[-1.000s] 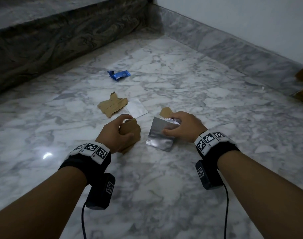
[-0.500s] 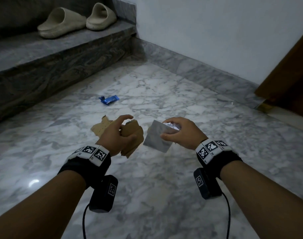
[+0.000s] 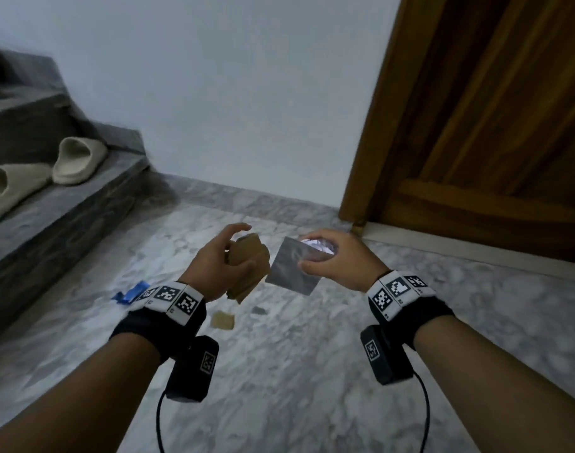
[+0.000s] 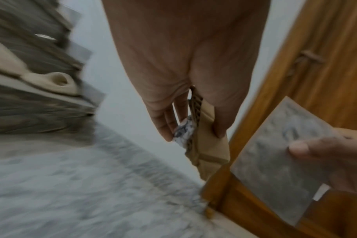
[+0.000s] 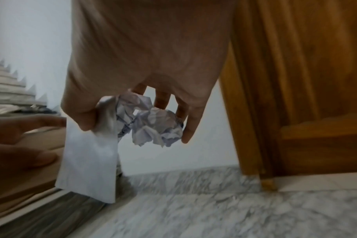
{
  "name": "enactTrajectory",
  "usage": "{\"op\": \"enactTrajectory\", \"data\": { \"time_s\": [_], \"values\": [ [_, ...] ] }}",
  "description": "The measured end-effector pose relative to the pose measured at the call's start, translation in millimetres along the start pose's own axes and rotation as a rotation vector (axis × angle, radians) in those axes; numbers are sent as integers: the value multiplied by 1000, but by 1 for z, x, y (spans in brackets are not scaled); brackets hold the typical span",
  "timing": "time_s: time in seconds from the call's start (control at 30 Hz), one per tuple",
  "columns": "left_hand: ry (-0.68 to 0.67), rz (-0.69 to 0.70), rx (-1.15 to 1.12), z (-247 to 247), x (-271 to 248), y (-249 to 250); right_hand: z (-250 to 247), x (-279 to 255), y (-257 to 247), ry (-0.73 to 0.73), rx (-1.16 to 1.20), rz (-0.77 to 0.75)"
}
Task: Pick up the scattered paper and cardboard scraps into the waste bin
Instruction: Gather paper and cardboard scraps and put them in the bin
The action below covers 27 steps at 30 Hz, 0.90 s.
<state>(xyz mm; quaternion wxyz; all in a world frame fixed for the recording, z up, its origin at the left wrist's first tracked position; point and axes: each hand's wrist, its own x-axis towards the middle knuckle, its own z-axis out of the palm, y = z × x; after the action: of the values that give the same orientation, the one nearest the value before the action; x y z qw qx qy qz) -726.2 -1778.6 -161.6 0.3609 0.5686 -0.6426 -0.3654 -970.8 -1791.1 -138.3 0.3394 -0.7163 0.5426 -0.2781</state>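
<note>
Left hand (image 3: 219, 261): raised, fingers curled, gripping cardboard scraps (image 3: 248, 266).
Right hand (image 3: 336, 261): raised, thumb pinching flat paper (image 3: 292, 268), fingers cupping crumpled paper (image 5: 153, 122).

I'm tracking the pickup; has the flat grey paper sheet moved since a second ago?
Yes. The flat grey paper sheet has risen: it touched the marble floor earlier, and now the right hand holds it in the air, clear of the floor.

1. Your left hand (image 3: 214, 266) and right hand (image 3: 338, 259): bare, as are both forearms.
2. Wristbands (image 3: 168, 299): black, edged with white square-coded markers.
3. Wrist cameras (image 3: 193, 367): black boxes under each wrist, with trailing black cables (image 3: 160, 420).
</note>
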Motion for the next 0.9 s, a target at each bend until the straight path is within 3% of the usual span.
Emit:
{"op": "enactTrajectory", "data": {
  "time_s": [0.2, 0.4, 0.63, 0.9],
  "values": [
    [-183, 263, 9, 45, 20, 117, -107, -90, -22, 286, -84, 117],
    [-480, 525, -53, 139, 6, 219, -189, -224, -20, 616, -153, 297],
    [-781, 731, -182, 268, -61, 313, -240, -390, -11, 911, -193, 567],
    [-1043, 795, -231, 440, -167, 402, -285, -567, 53, 1137, -122, 731]
  ]
}}
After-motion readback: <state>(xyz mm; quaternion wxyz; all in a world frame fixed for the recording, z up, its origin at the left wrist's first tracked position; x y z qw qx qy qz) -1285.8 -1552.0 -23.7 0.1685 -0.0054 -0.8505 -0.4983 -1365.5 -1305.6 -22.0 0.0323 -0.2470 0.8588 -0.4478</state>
